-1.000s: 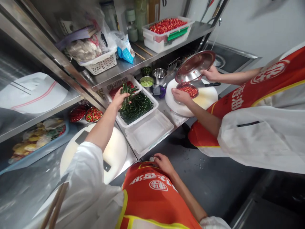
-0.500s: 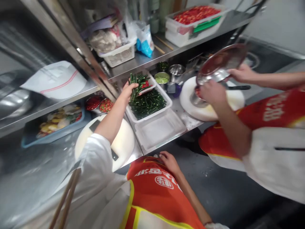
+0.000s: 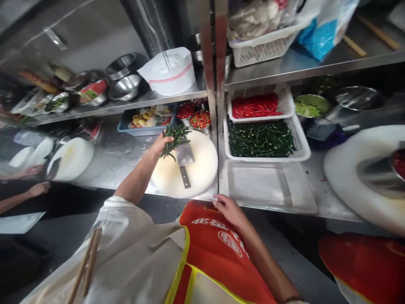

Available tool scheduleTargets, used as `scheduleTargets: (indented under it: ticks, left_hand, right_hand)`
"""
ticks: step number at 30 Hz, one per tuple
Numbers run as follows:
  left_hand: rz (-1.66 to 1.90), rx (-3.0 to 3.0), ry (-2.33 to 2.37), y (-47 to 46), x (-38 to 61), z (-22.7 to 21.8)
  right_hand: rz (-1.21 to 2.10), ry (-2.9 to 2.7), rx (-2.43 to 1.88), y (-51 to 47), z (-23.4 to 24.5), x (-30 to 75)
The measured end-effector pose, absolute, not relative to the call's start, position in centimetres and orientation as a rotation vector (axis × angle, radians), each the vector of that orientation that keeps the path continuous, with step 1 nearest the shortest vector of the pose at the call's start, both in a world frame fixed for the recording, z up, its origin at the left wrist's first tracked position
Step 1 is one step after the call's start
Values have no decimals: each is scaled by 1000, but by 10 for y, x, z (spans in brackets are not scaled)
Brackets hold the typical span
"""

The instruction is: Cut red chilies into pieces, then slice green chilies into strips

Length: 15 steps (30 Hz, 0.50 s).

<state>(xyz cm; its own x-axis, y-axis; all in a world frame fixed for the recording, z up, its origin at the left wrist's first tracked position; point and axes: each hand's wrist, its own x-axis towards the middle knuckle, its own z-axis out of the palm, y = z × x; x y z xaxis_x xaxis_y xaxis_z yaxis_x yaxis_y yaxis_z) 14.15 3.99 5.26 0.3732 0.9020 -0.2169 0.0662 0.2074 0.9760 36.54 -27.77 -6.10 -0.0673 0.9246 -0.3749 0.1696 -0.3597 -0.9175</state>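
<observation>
My left hand (image 3: 160,145) is closed around a bunch of long green chilies (image 3: 174,139), above the left edge of a round white chopping board (image 3: 204,169). On the board lies a cleaver (image 3: 185,158), its dark handle towards me and part of its blade beneath the chilies. My right hand (image 3: 228,210) hangs by the counter edge in front of my red apron, fingers loosely apart and holding nothing. A white basket of green chilies (image 3: 261,139) stands to the right of the board, with a smaller basket of red chilies (image 3: 256,105) at its back.
In front of the baskets lies a clear plastic tray (image 3: 259,183). Behind the board are a blue tray of ingredients (image 3: 147,120) and a bowl of chopped chilies (image 3: 200,120). A metal shelf post (image 3: 218,67) rises there. Another person's hands (image 3: 39,189) are at far left.
My left hand has carried the green chilies from over the baskets leftward to the chopping board. The view has turned left. My right hand stays near the counter edge.
</observation>
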Motion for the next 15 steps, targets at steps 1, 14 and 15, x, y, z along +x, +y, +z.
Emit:
scheduleTargets:
  ticks: [1,14,15]
  left_hand:
    - [776,1185,1089,35,126,43]
    - [675,1632,1388,69,75,-71]
    - [628,1749,1363,73,75,-74]
  right_hand:
    - [1480,-1245,-1550,-264,-60,359]
    - [819,-2046,-2199,-116,-45,217]
    - [828,-2024,-2258,-114,-46,215]
